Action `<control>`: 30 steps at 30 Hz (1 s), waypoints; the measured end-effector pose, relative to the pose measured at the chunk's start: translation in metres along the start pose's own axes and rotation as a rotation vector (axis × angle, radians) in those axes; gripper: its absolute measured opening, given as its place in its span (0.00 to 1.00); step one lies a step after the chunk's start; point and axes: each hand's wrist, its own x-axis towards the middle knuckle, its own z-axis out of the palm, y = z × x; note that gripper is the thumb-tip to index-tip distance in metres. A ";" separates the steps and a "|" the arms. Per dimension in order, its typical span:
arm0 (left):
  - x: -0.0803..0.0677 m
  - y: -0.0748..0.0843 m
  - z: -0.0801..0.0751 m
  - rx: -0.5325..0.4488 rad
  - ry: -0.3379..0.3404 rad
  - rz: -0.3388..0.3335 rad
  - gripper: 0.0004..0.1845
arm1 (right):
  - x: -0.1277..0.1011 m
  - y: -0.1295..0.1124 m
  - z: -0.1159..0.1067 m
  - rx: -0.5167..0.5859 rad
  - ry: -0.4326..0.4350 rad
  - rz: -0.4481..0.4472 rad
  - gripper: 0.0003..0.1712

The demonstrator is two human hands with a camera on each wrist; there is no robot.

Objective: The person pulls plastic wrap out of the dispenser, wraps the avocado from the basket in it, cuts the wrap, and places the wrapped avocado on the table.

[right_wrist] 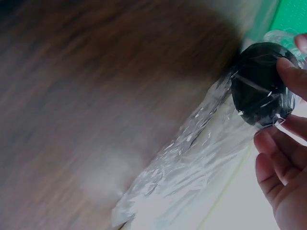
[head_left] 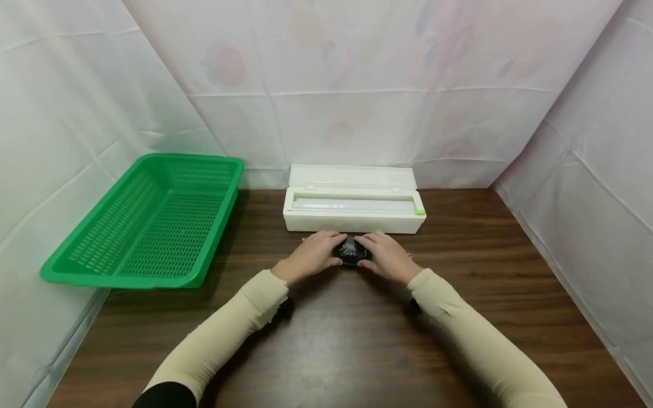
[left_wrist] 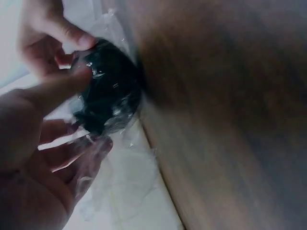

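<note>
We count two hands and one dark rounded object point(head_left: 351, 251) wrapped in clear film point(right_wrist: 192, 158), just in front of one white cling-film dispenser point(head_left: 352, 223). Our left hand point(head_left: 312, 256) grips the object's left side and our right hand point(head_left: 390, 258) its right, thumbs and fingers partly hiding it from us. Loose film spreads before the dispenser, which has one raised lid point(head_left: 352, 177), one roll point(head_left: 354, 205) inside and one green tab point(head_left: 420, 212) at its right end. One green slotted basket point(head_left: 122, 281) stands left of the dispenser; a fruit-printed curtain point(head_left: 342, 68) hangs behind it.
</note>
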 end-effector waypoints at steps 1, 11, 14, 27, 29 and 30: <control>0.000 0.000 0.001 0.008 0.007 0.000 0.31 | 0.000 0.000 0.000 -0.001 -0.004 0.008 0.33; 0.002 -0.005 0.006 -0.036 0.026 -0.056 0.29 | 0.005 0.005 -0.001 0.026 -0.121 0.109 0.37; 0.003 -0.007 0.007 -0.053 0.000 -0.081 0.30 | 0.008 0.005 0.000 0.058 -0.161 0.148 0.38; 0.008 -0.009 0.008 -0.138 -0.036 -0.178 0.35 | 0.012 0.011 0.001 0.194 -0.254 0.275 0.40; 0.008 -0.009 0.009 -0.130 -0.030 -0.178 0.35 | 0.012 0.012 0.003 0.199 -0.258 0.267 0.39; 0.008 -0.009 0.010 -0.128 -0.027 -0.181 0.35 | 0.011 0.013 0.004 0.198 -0.259 0.259 0.39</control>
